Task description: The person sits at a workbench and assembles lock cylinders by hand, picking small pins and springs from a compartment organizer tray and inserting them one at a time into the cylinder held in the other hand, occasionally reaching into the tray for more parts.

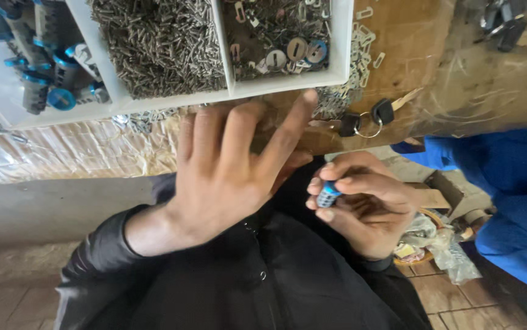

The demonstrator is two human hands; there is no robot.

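1. Pinching a small blue-capped metal lock cylinder [328,194] between the fingertips of the right hand [367,208], closed snugly round it, above the lap in a black jacket [263,287], just off the near edge of the bench.
2. Spreading the left hand [233,171] wide and empty, fingers fanned, back to the camera, fingertips near the front wall of the white plastic compartment tray [226,95]; touching it or not, cannot tell.
3. Sitting at the bench's near edge, that tray: blue-capped lock cylinders [43,67] in the left compartment, a heap of small brass-coloured pins [159,43] in the middle one, flat round and slotted metal plates [281,52] in the right one.
4. Lying on the brown bench top right of the tray: loose slotted metal plates [361,55], and a pair of black-headed keys on a ring [367,119].
5. Covering the bench front on the left, crinkled clear plastic sheet [62,153]; crumpled wrappers in a basket [422,241] on the floor at right, beside a blue garment [508,183] of another person.
6. Risking, by my judgement, a slip: held only by fingertips over the lap, likely to drop to the floor if the grip loosens.
7. Risking also a knocked tray: a fanned hand so near the front wall could jolt it and scatter pins.
8. Showing no readable labels or signs; colour alone, blue caps, marks the parts.
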